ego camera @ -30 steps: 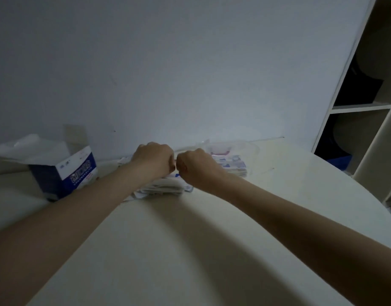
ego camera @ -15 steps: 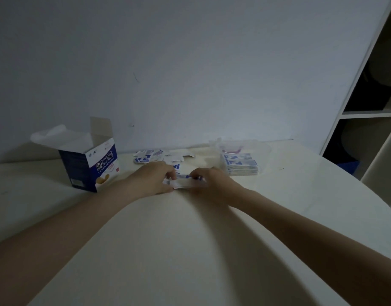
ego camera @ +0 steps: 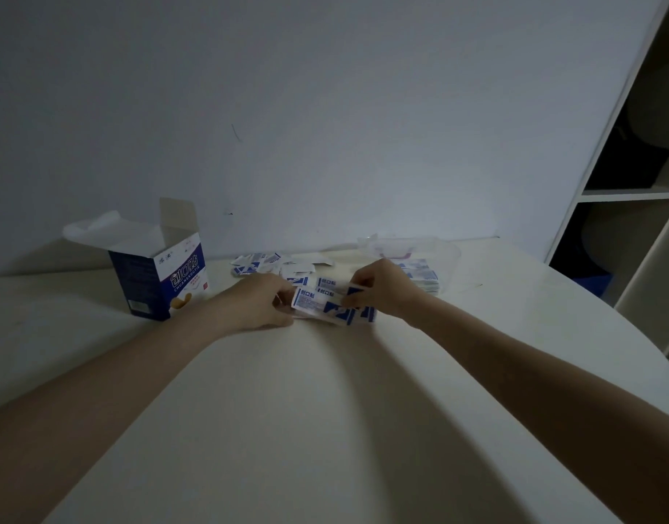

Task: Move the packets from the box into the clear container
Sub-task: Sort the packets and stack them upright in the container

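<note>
Two hands on one bundle of packets (ego camera: pixel 325 302), left hand (ego camera: pixel 263 306) gripping its end, right hand (ego camera: pixel 382 289) pinching the other

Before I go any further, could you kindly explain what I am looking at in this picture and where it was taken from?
There is no machine here: a person wears a camera on the head, looking forward and down along both bare forearms. The left hand and right hand together hold a small bundle of blue-and-white packets just above a pale round table. At the back left stands an open blue box. More loose packets lie by the wall. At the back right sits the clear container, already holding a stack of packets. Shelves stand on the right.
</note>
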